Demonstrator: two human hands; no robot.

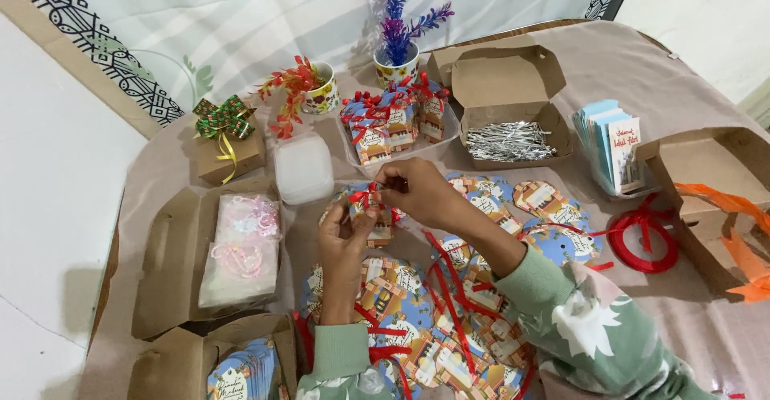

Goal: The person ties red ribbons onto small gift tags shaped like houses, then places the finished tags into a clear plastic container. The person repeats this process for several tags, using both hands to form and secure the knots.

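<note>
**Small gift packet held at table centre, ribbon under the fingers**

Reference landmark: the small gift packet (366,208), held above the middle of the cloth-covered table (642,71).

Surroundings, left to right:
- Far left of the packet stood a brown box with a green and gold bow (224,139).
- Left and below it lay an open cardboard box (160,264) holding a clear bag of pastel trinkets (241,248).
- Just left and above sat a frosted plastic container (303,167).
- Directly behind the packet, a clear tray of finished packets (393,123) stood before two cups with artificial plants.
- Right and behind, an open box held silver twist ties (507,140).
- Below and right, printed blue cutouts (401,304) and loose red ribbon strips (449,288) crowded the table under both forearms.
- Far right lay a red ribbon spool (642,240) and a stack of cards (613,147).

The packet was blue and orange, printed, with red ribbon at its top.

Grip state: the left hand (343,244) was closed around the packet from below. The right hand (417,191) had its fingertips pinched together on the ribbon at the packet's top.
</note>
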